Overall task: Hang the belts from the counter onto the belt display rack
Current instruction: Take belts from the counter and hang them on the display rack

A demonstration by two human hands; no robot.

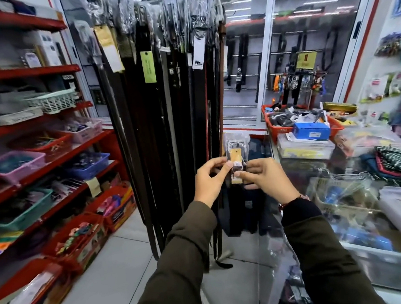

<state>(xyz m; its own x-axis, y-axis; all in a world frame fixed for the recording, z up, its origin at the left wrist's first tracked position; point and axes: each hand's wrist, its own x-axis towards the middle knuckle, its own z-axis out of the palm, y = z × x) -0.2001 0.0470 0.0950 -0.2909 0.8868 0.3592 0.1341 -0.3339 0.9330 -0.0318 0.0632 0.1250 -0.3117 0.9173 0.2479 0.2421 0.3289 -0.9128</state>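
Observation:
A tall belt display rack (163, 87) stands ahead, crowded with dark hanging belts, their buckles wrapped in plastic and tagged. Just right of its lower half I hold one belt (236, 149) upright by its plastic-wrapped buckle end, which carries a tan tag. My left hand (209, 180) pinches it from the left and my right hand (266, 177) from the right. The strap hangs down behind my hands and is mostly hidden. The glass counter (337, 201) lies to the right.
Red shelves (38, 145) with plastic baskets line the left side, with red boxes on the floor below. On the counter sit a red basket (279, 128), a blue box (311, 130), folded cloths and clear packets. White floor tiles lie between shelves and rack.

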